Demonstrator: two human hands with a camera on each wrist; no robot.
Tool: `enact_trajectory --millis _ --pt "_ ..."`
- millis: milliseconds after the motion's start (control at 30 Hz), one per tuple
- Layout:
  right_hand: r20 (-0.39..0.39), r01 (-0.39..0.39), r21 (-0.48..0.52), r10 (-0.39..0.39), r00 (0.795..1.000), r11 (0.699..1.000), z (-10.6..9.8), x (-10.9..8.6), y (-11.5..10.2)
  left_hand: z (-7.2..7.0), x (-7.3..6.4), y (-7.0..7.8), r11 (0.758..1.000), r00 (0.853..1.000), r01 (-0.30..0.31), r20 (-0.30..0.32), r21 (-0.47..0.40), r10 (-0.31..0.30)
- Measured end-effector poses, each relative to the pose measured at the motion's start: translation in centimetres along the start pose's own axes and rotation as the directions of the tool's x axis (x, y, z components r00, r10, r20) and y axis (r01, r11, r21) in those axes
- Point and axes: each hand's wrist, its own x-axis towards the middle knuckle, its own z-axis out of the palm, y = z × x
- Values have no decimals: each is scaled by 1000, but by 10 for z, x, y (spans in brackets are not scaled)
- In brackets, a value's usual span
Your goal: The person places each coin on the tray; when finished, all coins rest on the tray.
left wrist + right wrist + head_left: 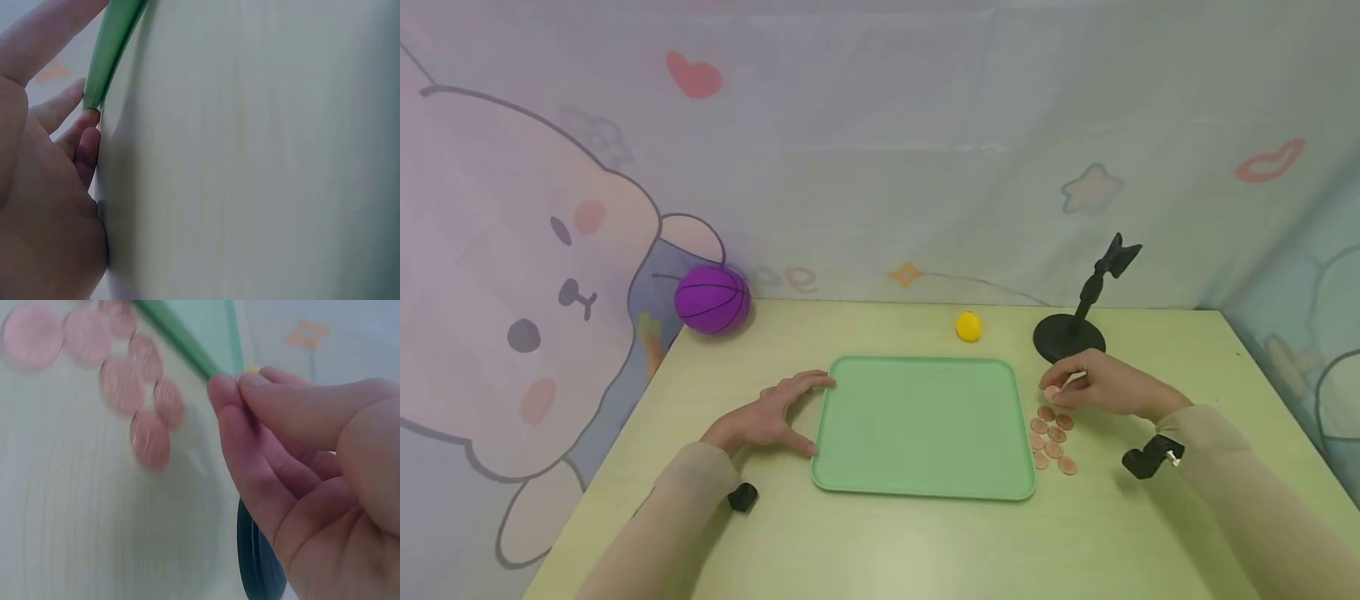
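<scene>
A green rectangular tray (pixel 925 427) lies on the table with nothing on it. At its left edge rests my left hand (pixel 767 417), thumb and fingers spread apart with their tips at the rim. In the left wrist view, fingertips meet the tray's green side (pixel 112 56). Beyond the tray's right edge, my right hand (pixel 1093 383) pinches a copper-coloured coin (pixel 1052 392) between thumb and finger. The right wrist view shows these fingertips (pixel 225 387) pressed together, with the coin hidden behind them. Several more copper coins (pixel 1057 434) lie flat in a loose cluster just below this hand.
A black round-based stand (pixel 1070 333) is just behind my right hand. Past the tray's far edge sits a small yellow ball (pixel 968 326). A purple ball (pixel 712 300) occupies the table's back left corner. A printed cloth backdrop (pixel 865 167) hangs along the back.
</scene>
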Motion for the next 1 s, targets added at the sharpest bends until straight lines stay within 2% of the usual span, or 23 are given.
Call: enact_trajectory --millis 400,633,867,1000 --pt "31 1 111 -5 999 994 25 36 -24 2 1 -3 1000 1000 -10 -2 9 10" --pt "27 30 62 -32 999 998 44 63 -39 0 0 -1 1000 1000 -12 3 5 12" --pt "-17 138 -37 -139 990 990 62 91 -55 0 -1 -1 1000 1000 -12 3 3 12" --pt "-43 172 -77 -176 984 982 73 105 -64 1 0 -3 1000 1000 -11 1 6 11"
